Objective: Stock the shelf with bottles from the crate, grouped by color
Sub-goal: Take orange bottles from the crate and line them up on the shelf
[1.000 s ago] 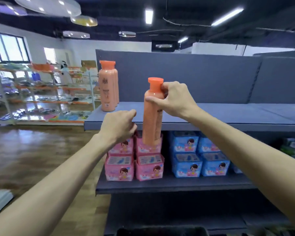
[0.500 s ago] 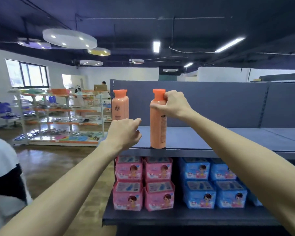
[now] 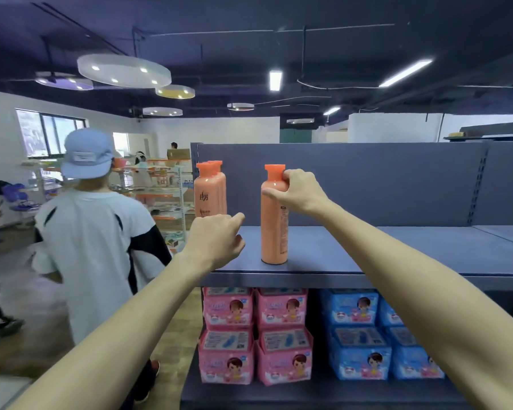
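Note:
An orange bottle (image 3: pixel 273 229) with an orange cap stands upright near the front edge of the grey top shelf (image 3: pixel 367 255). My right hand (image 3: pixel 298 190) grips it around the neck and shoulder. More orange bottles (image 3: pixel 209 192) stand in a row at the shelf's left end, one behind another. My left hand (image 3: pixel 215 239) hovers at the shelf's front edge between the two groups, fingers curled, holding nothing. The crate is out of view.
A person in a blue cap and white shirt (image 3: pixel 92 232) stands close on the left, back turned. Pink packs (image 3: pixel 255 335) and blue packs (image 3: pixel 367 335) fill the lower shelf. The grey back panel (image 3: pixel 382 184) rises behind the top shelf, which runs on to the right.
My right hand has lifted the orange bottle from below shelf level and stood it on the top shelf. The camera has tilted up, and a person has come into view at left.

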Available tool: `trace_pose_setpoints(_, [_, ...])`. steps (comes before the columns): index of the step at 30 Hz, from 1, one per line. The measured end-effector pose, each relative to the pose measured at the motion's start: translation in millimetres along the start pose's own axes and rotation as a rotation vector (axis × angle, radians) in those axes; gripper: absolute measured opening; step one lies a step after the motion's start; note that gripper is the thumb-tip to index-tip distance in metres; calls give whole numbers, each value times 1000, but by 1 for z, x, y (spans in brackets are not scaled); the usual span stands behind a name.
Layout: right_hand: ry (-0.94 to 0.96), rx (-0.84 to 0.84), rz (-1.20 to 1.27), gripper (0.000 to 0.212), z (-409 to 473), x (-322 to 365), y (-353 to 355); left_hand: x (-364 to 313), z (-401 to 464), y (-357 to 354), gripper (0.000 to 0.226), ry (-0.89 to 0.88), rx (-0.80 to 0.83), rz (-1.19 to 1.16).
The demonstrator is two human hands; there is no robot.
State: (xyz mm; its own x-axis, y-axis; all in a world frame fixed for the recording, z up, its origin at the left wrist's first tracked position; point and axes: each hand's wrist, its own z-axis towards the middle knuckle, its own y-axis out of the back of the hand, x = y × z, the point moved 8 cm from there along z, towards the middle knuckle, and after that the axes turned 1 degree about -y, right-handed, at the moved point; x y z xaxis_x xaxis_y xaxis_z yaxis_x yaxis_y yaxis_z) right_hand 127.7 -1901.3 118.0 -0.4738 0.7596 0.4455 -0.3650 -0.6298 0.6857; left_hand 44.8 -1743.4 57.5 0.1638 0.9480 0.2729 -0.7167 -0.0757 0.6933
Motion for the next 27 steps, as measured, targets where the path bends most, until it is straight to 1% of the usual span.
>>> trace_pose_setpoints(3, [52,103,1,37,2,-5,-1,-1,6,-7,14,-1,12,2])
trace_pose_setpoints(7, [71,236,17,37,5,-16,-1,-7,16,-13,14,8,33,30])
trace_pose_setpoints(9, [77,257,25,39,5,-19,-3,-10,20,-16,14,13,49,28])
trace_pose_setpoints(12, [83,238,35,39,-1,-19,-4,-16,24,-21,13,5,76,17])
trace_pose_setpoints(14, [97,230,16,37,-7,-17,-4,-18,26,-20,16,4,64,18])
trace_pose_setpoints(15, [112,240,-3,39,-10,-17,-4,-19,27,-18,20,5,48,16])
trace_pose_setpoints(17, [131,268,-51,46,-16,-21,-6,-18,33,-12,39,6,17,-20])
trace_pose_setpoints(20, [108,317,-161,49,-27,-39,-9,-18,47,-2,63,-6,-23,-113])
trace_pose_setpoints(23, [75,381,-283,61,-43,-57,-14,-22,63,-1,71,-32,-8,-175])
trace_pose_setpoints(27, [40,414,-316,58,-60,-78,-13,-25,79,-12,73,-8,86,-303])
